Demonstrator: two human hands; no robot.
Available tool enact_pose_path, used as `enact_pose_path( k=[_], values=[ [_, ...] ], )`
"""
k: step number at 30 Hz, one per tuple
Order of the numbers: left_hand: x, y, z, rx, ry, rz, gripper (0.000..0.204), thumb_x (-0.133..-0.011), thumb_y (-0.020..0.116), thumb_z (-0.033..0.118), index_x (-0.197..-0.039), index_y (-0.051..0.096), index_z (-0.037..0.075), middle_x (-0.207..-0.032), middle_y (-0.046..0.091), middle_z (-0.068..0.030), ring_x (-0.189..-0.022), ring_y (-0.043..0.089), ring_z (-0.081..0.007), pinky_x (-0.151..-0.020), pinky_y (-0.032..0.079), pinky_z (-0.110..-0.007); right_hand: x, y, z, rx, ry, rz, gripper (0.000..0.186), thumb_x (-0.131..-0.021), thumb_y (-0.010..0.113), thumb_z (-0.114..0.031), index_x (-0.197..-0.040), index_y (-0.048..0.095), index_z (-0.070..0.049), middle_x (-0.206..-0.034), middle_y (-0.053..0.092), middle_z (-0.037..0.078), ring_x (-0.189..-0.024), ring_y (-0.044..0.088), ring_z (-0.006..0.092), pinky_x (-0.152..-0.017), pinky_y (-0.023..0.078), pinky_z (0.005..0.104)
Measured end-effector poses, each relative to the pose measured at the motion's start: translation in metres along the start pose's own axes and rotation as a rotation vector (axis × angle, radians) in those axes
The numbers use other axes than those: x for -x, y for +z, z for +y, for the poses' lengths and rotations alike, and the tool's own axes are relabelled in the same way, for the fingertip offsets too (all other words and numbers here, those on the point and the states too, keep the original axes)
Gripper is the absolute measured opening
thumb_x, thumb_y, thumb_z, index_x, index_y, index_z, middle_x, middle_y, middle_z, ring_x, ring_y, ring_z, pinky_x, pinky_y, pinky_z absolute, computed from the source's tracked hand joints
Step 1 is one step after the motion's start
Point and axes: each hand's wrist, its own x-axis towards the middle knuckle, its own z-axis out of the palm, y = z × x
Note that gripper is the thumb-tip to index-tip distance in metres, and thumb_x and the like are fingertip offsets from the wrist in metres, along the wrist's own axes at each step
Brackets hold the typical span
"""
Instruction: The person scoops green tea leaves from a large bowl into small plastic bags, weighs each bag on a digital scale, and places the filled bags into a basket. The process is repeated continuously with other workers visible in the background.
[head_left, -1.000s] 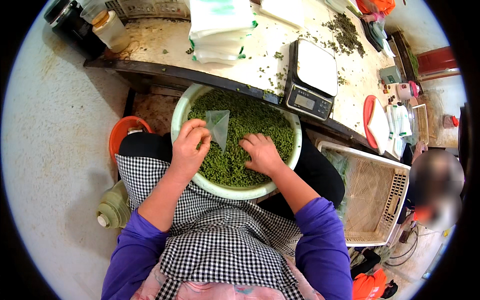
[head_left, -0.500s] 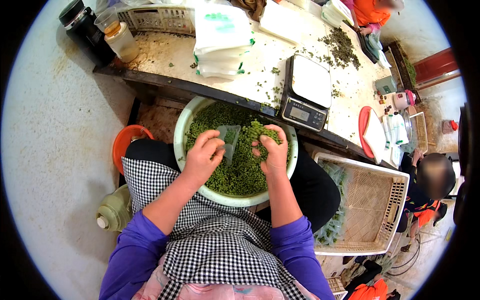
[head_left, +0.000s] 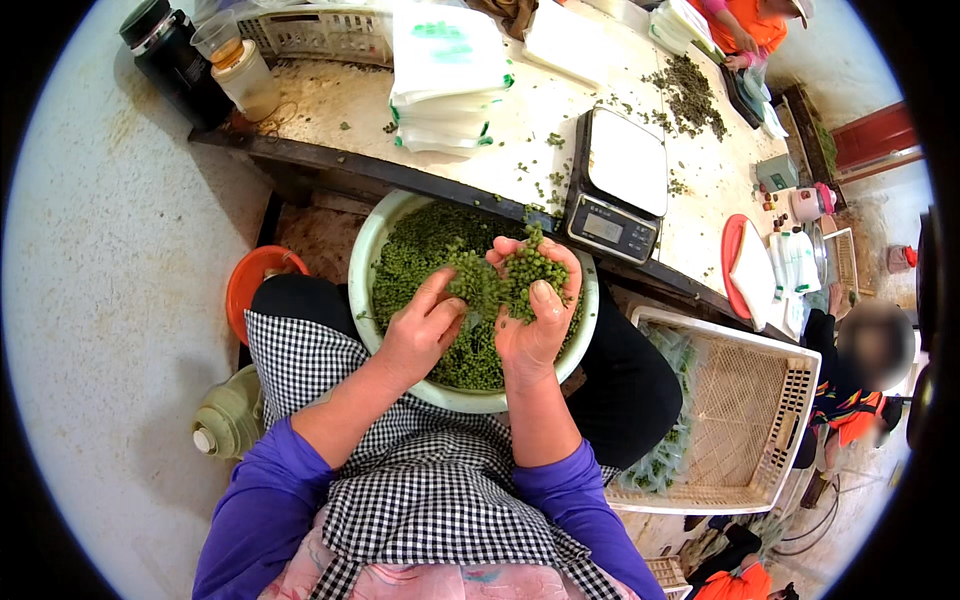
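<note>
My left hand (head_left: 420, 335) is closed in a pinch over the tub, holding the edge of a small clear plastic bag (head_left: 474, 288). The bag is hard to make out against the green behind it. Right beside it, my right hand (head_left: 540, 325) is turned palm up, fingers curled round a handful of small green berries (head_left: 533, 275) in clusters, which look like green peppercorns. Under both hands stands a pale round tub (head_left: 363, 290) between my knees, filled with the same loose berries (head_left: 415, 245).
Beyond the tub, a digital scale (head_left: 612, 220) sits by the edge of the table (head_left: 330, 115), near stacked plastic bags (head_left: 445, 80). A crate (head_left: 745, 410) with filled bags stands at right, an orange bucket (head_left: 262, 275) at left. Other people work at the far right.
My right hand has moved slightly left and turned its palm up, with the berries still in it. My left hand and the bag have come closer to it.
</note>
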Motion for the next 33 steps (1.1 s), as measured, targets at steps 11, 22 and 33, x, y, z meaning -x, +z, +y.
enact_pose_path(
  k=[11,22,33],
  values=[
    [0.000,-0.008,0.001,0.044,0.024,0.004,0.016,-0.074,0.073,-0.005,-0.086,0.063,-0.003,-0.139,0.046,-0.0276,-0.094,0.069,-0.0288,-0.073,0.061,-0.036,0.002,0.011,0.017,0.172,-0.189,-0.039,0.042,-0.083,0.072,-0.024,-0.117,0.055,-0.004,-0.129,0.048,0.013,-0.113,0.060,0.0314,-0.097,0.050,0.0476],
    [0.010,-0.015,-0.001,0.104,-0.063,-0.034,0.019,-0.067,0.074,-0.011,-0.079,0.061,-0.006,-0.134,0.050,-0.0317,-0.091,0.069,-0.0308,-0.070,0.057,-0.033,0.021,0.012,0.024,0.455,-0.102,-0.064,0.037,-0.091,0.051,0.001,-0.128,0.053,0.001,-0.112,0.063,0.011,-0.100,0.065,0.0237,-0.090,0.052,0.0396],
    [0.017,-0.011,-0.006,0.125,-0.039,0.025,0.013,-0.068,0.073,-0.010,-0.076,0.065,-0.005,-0.134,0.055,-0.0259,-0.098,0.070,-0.0298,-0.074,0.059,-0.031,0.007,0.016,-0.014,1.762,0.189,-0.523,0.058,-0.084,0.066,-0.013,-0.136,0.044,-0.002,-0.134,0.053,0.023,-0.113,0.059,0.0390,-0.092,0.049,0.0451]
  ],
)
